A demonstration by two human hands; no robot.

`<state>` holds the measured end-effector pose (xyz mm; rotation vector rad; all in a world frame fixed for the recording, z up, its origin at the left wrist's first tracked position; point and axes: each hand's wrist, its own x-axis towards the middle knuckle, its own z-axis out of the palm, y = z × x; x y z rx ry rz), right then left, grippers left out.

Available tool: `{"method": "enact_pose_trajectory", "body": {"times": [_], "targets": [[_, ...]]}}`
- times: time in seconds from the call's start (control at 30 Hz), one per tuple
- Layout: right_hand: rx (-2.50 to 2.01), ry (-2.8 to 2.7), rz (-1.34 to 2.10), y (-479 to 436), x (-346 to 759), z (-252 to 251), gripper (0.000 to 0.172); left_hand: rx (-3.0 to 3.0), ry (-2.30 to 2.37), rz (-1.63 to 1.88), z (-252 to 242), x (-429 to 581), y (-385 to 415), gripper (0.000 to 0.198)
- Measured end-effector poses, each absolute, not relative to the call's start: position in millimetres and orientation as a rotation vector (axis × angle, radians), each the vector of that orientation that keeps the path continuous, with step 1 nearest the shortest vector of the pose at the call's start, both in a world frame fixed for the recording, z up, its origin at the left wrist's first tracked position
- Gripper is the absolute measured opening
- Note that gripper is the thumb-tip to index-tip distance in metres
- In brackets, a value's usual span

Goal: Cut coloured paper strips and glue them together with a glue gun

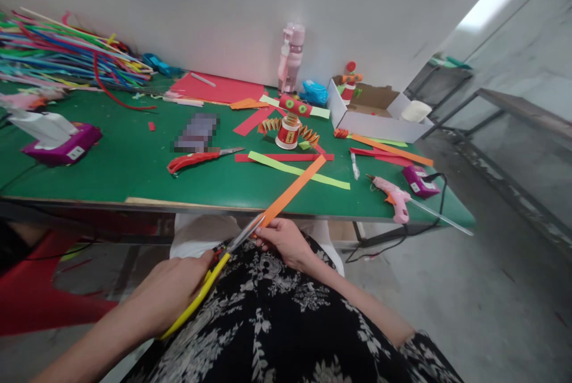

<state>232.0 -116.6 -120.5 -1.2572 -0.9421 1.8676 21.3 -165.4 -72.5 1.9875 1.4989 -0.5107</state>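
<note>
My left hand (183, 282) is closed round the handles of yellow-handled scissors (194, 305), low in front of my body. Their blades (245, 231) lie across the near end of an orange paper strip (295, 186). That end is pinched in my right hand (286, 243), while the far end reaches over the table edge. Beyond it, a light green strip (295, 171) and a red strip (281, 157) lie on the green table (134, 177). Behind these stands a paper-cup figure (288, 133) with folded orange arms and a red rolled head.
Red-handled scissors (194, 159) and a blurred-out flat item (199, 131) lie left. At right are a pink glue gun (393, 197) with cord, a purple power block (420, 181) and a white box (379, 121). A pink bottle (292, 58) and pipe cleaners (75, 55) stand behind.
</note>
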Motion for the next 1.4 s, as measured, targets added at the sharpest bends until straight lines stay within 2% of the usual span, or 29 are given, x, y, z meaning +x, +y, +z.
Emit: {"method": "enact_pose_trajectory", "body": {"times": [0.43, 0.77, 1.07, 1.4], "targets": [[-1.266, -0.946, 1.775, -118, 240, -111, 0.027, 2.013, 1.524, -0.426, -73, 15, -170, 0.041], [-1.346, -1.027, 1.779, -118, 238, -112, 0.023, 2.004, 1.524, -0.436, -74, 20, -169, 0.044], [-1.336, -1.071, 1.775, -120, 240, -111, 0.022, 2.04, 1.531, -0.34, -70, 26, -170, 0.034], [-1.34, -1.055, 1.789, -119, 238, -112, 0.025, 2.023, 1.523, -0.39, -83, 21, -169, 0.039]]}}
